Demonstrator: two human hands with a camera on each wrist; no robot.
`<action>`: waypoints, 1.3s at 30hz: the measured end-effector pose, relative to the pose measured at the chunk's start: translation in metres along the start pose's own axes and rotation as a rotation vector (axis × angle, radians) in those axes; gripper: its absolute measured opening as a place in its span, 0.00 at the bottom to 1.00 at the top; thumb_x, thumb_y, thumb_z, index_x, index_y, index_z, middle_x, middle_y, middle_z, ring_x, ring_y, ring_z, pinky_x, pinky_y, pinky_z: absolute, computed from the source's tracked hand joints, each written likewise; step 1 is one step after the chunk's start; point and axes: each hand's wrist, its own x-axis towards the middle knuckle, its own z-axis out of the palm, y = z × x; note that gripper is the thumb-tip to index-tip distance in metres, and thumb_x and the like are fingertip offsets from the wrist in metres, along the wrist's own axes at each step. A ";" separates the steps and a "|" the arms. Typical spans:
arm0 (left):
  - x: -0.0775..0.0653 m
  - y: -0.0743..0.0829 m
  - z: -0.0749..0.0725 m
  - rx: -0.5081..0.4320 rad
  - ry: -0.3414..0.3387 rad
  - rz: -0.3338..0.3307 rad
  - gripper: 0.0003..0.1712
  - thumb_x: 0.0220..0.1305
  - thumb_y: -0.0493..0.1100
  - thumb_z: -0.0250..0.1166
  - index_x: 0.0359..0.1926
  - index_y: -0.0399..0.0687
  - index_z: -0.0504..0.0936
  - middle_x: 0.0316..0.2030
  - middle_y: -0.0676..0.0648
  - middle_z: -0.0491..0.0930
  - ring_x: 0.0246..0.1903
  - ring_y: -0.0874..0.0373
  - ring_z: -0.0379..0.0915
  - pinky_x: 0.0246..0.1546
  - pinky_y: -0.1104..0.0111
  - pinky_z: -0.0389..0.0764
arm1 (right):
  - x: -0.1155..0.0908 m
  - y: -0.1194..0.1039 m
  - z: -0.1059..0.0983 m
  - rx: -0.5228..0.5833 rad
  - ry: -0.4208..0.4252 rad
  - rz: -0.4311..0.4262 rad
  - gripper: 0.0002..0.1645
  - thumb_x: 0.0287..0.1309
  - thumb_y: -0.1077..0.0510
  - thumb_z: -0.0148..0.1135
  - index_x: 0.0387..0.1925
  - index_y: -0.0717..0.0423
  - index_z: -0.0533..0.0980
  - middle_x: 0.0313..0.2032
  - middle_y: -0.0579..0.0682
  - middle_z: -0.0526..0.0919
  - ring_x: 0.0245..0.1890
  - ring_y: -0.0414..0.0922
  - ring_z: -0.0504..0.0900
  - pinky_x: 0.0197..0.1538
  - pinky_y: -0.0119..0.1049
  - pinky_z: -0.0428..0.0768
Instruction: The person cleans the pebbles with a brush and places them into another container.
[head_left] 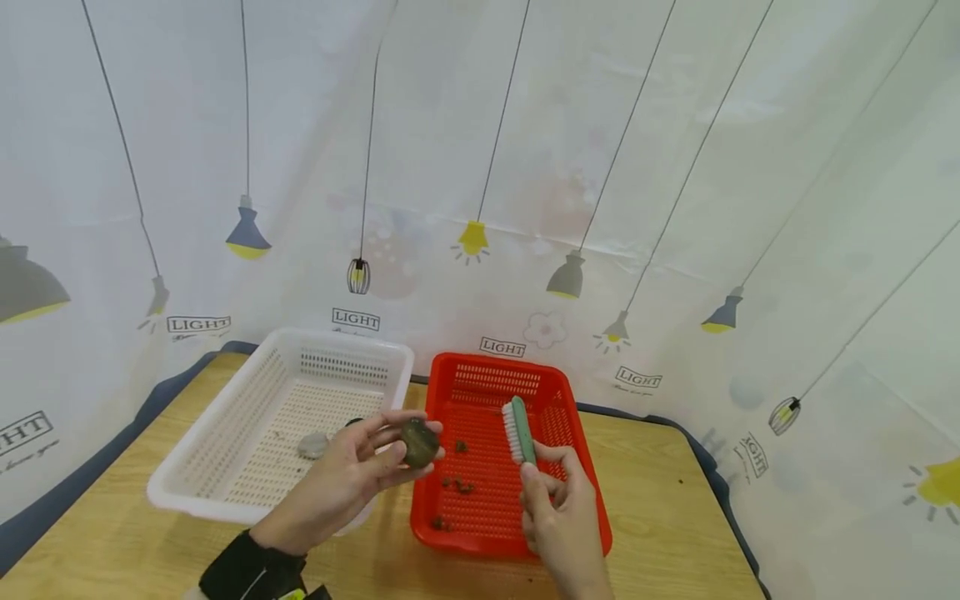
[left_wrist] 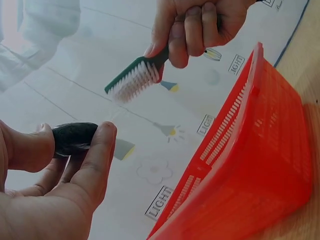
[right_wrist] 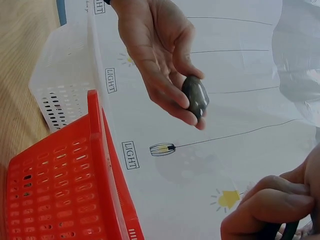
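Observation:
A smooth dark green-brown stone [head_left: 419,442] is pinched between the thumb and fingers of my left hand [head_left: 360,454], above the gap between the two baskets. In the right wrist view the stone [right_wrist: 195,96] looks shiny. My right hand [head_left: 558,508] grips a green scrub brush [head_left: 522,428] by its handle over the red basket [head_left: 592,508]. The brush's white bristles [left_wrist: 134,82] face the stone but stand apart from it. Several small brown clumps [head_left: 459,485] lie in the red basket.
A white basket [head_left: 187,496] stands on the left of the wooden table [head_left: 667,517]. It holds a pale grey stone [head_left: 312,445] and a dark one partly hidden by my left hand. A lamp-printed curtain [head_left: 450,125] hangs behind the table.

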 end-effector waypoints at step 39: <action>-0.023 0.062 -0.136 1.163 0.259 -0.117 0.25 0.82 0.43 0.75 0.70 0.32 0.84 0.59 0.28 0.91 0.46 0.44 0.96 0.43 0.54 0.97 | 0.008 0.004 -0.012 0.020 0.041 0.020 0.28 0.92 0.52 0.60 0.80 0.58 0.66 0.21 0.43 0.67 0.14 0.37 0.57 0.18 0.26 0.58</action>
